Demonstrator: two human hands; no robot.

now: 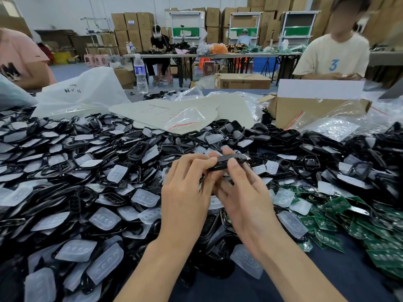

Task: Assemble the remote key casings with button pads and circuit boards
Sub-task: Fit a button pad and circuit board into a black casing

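Spreading across nearly the whole dark-clothed table [327, 269] is a huge heap of black key casings [87, 149], with translucent button pads [104, 218] scattered all through it. Off to the right lies a smaller drift of green circuit boards [331, 238], some touching the pads at its edge. Further back sit a big white plastic bag [82, 92], an open cardboard box [305, 112] and a water bottle [140, 73], and a person in a cream T-shirt [333, 55] is at the far side. Now to the action, dead centre, just above the heap: both hands are up on one black casing [226, 161], held on edge and roughly level between them. The left hand [185, 192] has its fingers curled in, the fingertips [209, 160] pinched onto the casing's left end. The right hand [246, 199] clamps the middle, thumb [232, 166] pressed on the near edge and a finger wrapped over the far side, while its other fingers hang loosely spread underneath. Whether a pad or board is already seated inside the held casing, I cannot tell; the hands cover it.
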